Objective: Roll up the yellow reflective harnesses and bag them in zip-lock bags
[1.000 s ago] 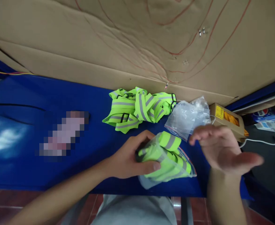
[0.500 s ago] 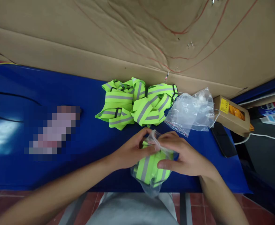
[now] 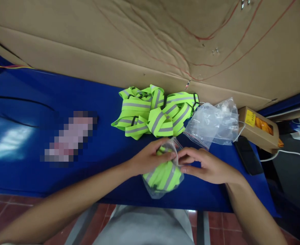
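Note:
A clear plastic bag (image 3: 156,194) with a folded neon-yellow reflective strap (image 3: 162,176) inside lies near the table's front edge. My left hand (image 3: 150,158) is closed on the bag's upper left side, thumb across its mouth. At the mouth's right side, my right hand (image 3: 203,165) pinches the bag's rim between thumb and fingers. Just beyond both hands lies a heap of more neon-yellow reflective straps (image 3: 137,106) with grey stripes and black buckles.
Clear plastic bags (image 3: 208,122) lie right of the heap. Further right are a dark phone (image 3: 248,156) and a cardboard box (image 3: 261,131) with orange contents. A blurred-out object (image 3: 72,137) lies left on the blue table (image 3: 109,149). A cardboard wall (image 3: 88,51) stands behind.
My right hand has drawn back from over the strap to the bag's rim on the right. The bag's lower end has shifted slightly away from me. The whole view has moved a little.

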Action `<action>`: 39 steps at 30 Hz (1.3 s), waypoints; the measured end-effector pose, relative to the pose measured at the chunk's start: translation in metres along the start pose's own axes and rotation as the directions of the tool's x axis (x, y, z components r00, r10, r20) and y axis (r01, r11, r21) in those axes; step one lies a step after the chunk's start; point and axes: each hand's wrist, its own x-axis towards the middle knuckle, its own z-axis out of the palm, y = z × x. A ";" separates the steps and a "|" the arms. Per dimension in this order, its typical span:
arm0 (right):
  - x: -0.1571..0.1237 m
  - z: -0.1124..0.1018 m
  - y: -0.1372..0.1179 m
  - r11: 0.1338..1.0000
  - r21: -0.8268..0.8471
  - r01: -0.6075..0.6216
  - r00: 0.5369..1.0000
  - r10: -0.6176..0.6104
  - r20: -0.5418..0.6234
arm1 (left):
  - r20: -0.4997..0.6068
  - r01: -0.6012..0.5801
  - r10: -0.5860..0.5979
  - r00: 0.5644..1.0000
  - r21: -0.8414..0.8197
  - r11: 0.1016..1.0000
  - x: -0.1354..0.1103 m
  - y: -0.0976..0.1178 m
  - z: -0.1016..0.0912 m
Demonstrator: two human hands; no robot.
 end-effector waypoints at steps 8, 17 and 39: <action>-0.020 -0.007 0.019 0.970 0.213 0.118 0.946 -0.044 -0.321 | 0.170 0.342 -0.313 0.934 -0.184 0.921 0.002 0.004 -0.001; -0.002 0.000 0.031 0.995 0.018 0.094 0.941 -0.083 -0.328 | 0.092 0.184 -0.166 0.982 -0.259 0.948 0.005 -0.003 -0.011; -0.004 0.001 0.045 0.895 0.386 -0.226 0.827 0.385 -0.409 | -0.232 0.068 -0.130 0.964 -0.257 0.964 0.006 0.001 -0.016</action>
